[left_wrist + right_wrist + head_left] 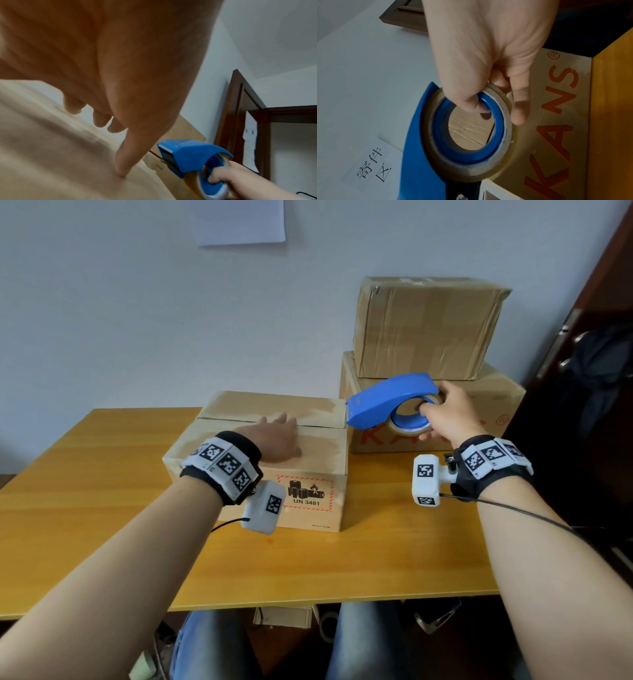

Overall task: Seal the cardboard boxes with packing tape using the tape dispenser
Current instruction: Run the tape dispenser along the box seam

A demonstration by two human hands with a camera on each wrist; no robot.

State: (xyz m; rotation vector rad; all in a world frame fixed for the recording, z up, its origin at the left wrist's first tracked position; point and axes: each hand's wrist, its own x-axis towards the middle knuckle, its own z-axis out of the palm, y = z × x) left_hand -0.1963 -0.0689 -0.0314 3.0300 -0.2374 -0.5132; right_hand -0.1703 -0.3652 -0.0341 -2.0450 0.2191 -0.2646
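Observation:
A small cardboard box [308, 440] with a UN 3481 label stands on the yellow table [102, 467], its top flaps closed along a centre seam. My left hand [275, 436] lies flat on its top, fingers straight, thumb [123, 166] pressing the cardboard [51, 155]. My right hand [445, 412] grips a blue tape dispenser [387, 402] with a roll of clear tape [496, 159], thumb hooked through the core ring. The dispenser's [185, 152] nose hovers at the box's right edge, beside the seam.
Two more cardboard boxes are stacked behind the dispenser, a taped one [424, 326] on top of a larger one [486, 412] with red lettering [556, 121]. A dark wooden door [589, 371] stands at the right. A paper sheet [239, 220] hangs on the wall.

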